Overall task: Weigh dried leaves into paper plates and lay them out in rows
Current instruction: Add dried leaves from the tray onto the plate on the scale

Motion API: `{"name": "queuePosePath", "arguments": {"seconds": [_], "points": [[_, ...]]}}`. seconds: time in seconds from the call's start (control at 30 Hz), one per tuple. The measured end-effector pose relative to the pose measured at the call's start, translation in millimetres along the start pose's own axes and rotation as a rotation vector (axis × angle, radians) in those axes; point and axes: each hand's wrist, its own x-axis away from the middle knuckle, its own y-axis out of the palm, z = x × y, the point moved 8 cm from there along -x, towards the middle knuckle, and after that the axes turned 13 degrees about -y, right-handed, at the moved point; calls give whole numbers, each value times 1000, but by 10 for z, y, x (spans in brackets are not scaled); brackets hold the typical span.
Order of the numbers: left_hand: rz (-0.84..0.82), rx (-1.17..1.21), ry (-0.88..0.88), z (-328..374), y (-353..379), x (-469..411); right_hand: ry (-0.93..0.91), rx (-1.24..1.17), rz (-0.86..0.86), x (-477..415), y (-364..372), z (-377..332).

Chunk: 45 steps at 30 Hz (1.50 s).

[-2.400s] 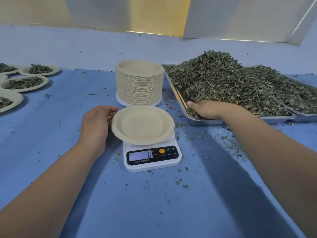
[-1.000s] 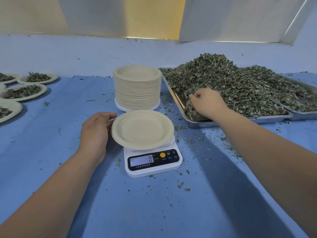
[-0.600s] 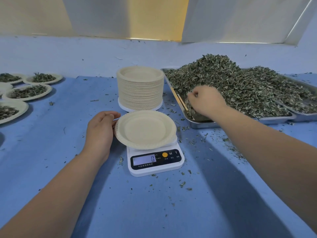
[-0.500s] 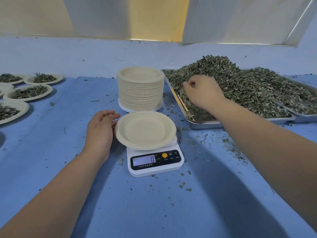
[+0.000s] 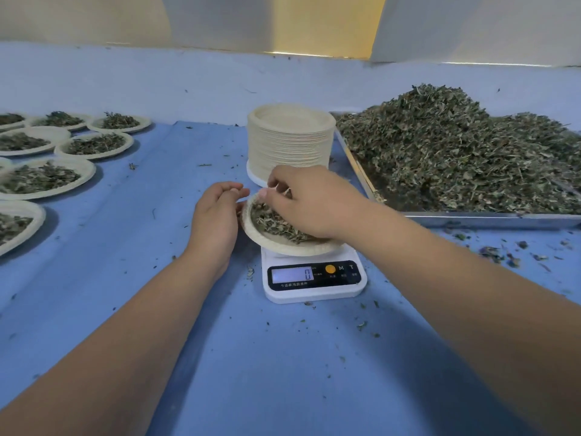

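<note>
Scale sits nearest on the blue table and its display reads 0, likely not settled. The paper plate on it holds dried leaves. Left hand lies at the plate rim, fingers loosely bent, probably steadying; can't tell if it pinches. Right hand is over the plate, fingers curled down round a clump of leaves to drop. Behind, the plate stack stands within reach, with the tray and leaf heap on the right. Filled plates are rowed far left.

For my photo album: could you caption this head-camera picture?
Right hand sets dried leaves into a paper plate on the scale, left hand beside its rim.
</note>
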Motion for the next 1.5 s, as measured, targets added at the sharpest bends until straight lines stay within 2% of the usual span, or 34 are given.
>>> {"name": "queuePosePath", "arguments": {"seconds": [0.2,0.37,0.47,0.63,0.73,0.9,1.07,1.3,1.5], "points": [[14,-49,11,14,6,5,26,-97,177,96,-392,184],[1,-74,24,48,21,83,121,-172,478,479,-439,535],[-27,-134,74,106,46,160,202,-152,563,733,-340,775],[-55,-251,160,150,93,231,279,-166,561,877,-284,981],[-89,-269,191,166,130,272,204,-199,541,800,-279,790],[-136,-226,321,277,166,404,67,-179,166,558,-133,336],[-141,-296,362,306,193,461,12,-88,-14,480,-70,138],[-117,-404,370,305,212,489,-61,-92,37,274,-31,118],[-145,-366,331,281,222,459,-9,-230,232,146,-327,220]]}}
